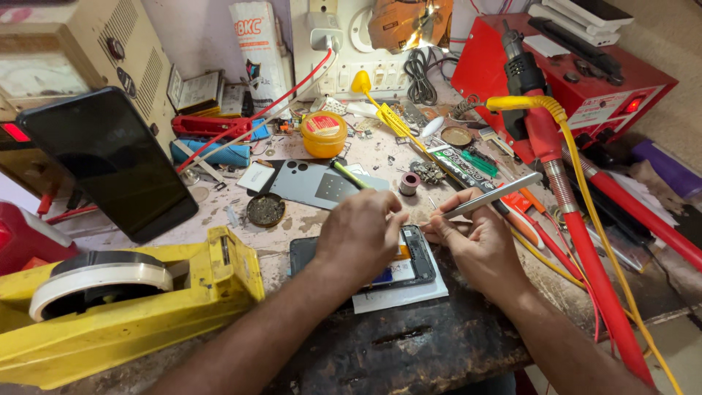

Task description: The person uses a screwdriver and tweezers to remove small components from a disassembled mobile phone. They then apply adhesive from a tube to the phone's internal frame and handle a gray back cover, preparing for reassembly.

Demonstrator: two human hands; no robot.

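An opened smartphone (pixel 417 267) with its back removed lies on a white pad (pixel 409 295) near the bench's front edge. My left hand (pixel 360 238) rests on top of it, fingers curled down on the phone's upper part and hiding much of the inside. My right hand (pixel 479 245) sits just right of the phone and grips metal tweezers (pixel 491 196), whose tips point down-left toward the phone's top edge. The phone's grey back cover (pixel 322 183) lies farther back on the bench.
A yellow tape dispenser (pixel 124 300) fills the front left. A large black phone (pixel 110 161) leans at the left. A yellow jar (pixel 324 134), solder spool (pixel 409 183), small round tin (pixel 265 210), red power unit (pixel 578 73), red hose (pixel 592 271) and yellow cable (pixel 585 190) crowd the back and right.
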